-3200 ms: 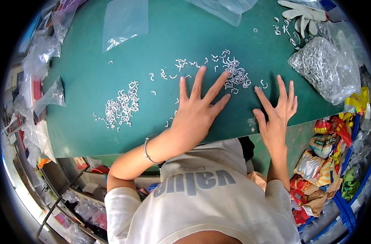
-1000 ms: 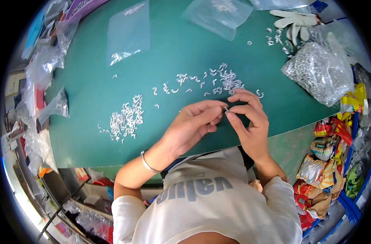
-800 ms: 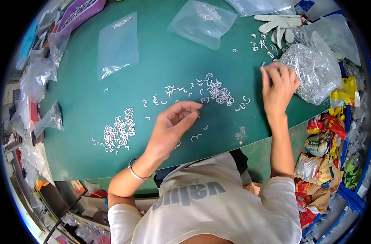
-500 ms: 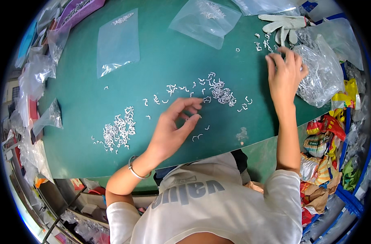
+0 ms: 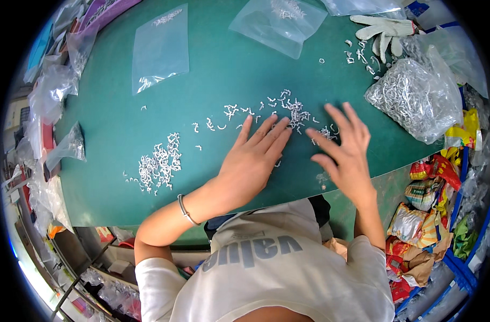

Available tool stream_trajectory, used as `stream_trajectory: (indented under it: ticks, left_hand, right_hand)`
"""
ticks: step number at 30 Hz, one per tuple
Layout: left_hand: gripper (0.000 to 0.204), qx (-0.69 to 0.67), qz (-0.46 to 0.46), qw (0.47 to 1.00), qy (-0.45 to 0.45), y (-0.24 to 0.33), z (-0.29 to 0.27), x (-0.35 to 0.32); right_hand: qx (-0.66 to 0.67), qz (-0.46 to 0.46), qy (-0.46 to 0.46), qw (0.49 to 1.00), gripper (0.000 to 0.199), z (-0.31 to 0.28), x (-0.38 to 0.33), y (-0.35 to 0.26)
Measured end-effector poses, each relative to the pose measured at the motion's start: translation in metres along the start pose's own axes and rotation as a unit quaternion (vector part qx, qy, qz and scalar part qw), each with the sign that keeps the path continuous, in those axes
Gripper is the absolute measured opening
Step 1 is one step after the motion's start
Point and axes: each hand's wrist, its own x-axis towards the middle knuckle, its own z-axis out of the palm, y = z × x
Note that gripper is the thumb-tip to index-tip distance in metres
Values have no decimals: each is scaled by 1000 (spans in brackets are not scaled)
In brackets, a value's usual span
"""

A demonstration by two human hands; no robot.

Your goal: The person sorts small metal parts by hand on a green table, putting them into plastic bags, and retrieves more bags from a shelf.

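Note:
My left hand (image 5: 256, 158) lies palm down near the middle of the green table, fingers stretched out to the lower edge of a pile of small silvery metal pieces (image 5: 296, 114). To its right, my right hand (image 5: 344, 147) hovers low with fingers spread, beside a few pieces (image 5: 325, 132) at the pile's right edge; neither hand shows anything held. Another heap of the same curved pieces (image 5: 160, 163) lies to the left. Several loose ones (image 5: 231, 110) are strewn between the two. Under my left hand the table is hidden.
A clear bag full of silvery pieces (image 5: 414, 96) sits at right. Beyond it lie a white work glove (image 5: 382, 29) and scattered pieces (image 5: 360, 53). Flat plastic bags (image 5: 162, 51) with small pieces lie at the back. A purple bin (image 5: 108, 12) stands far left.
My right hand has come from beside the full bag toward the middle pile. My left hand has turned palm down and its fingers have straightened. The view has shifted slightly.

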Motion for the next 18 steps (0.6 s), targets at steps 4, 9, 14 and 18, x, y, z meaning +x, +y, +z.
stream_trajectory:
  ticks: [4, 9, 14, 18]
  left_hand:
    - [52, -11, 12, 999, -39, 9, -2, -8]
    - [56, -20, 12, 1000, -7, 7, 0, -10]
    - [58, -34, 8, 999, -11, 1, -1, -17]
    - [61, -14, -5, 999, 29, -2, -3, -6]
  right_hand:
    - [-66, 11, -14, 998, 42, 10, -4, 4]
    - [23, 21, 15, 999, 40, 12, 2, -3]
    - [-14, 8, 4, 1000, 41, 14, 2, -4]
    - [-3, 22, 34, 999, 40, 22, 6, -8]
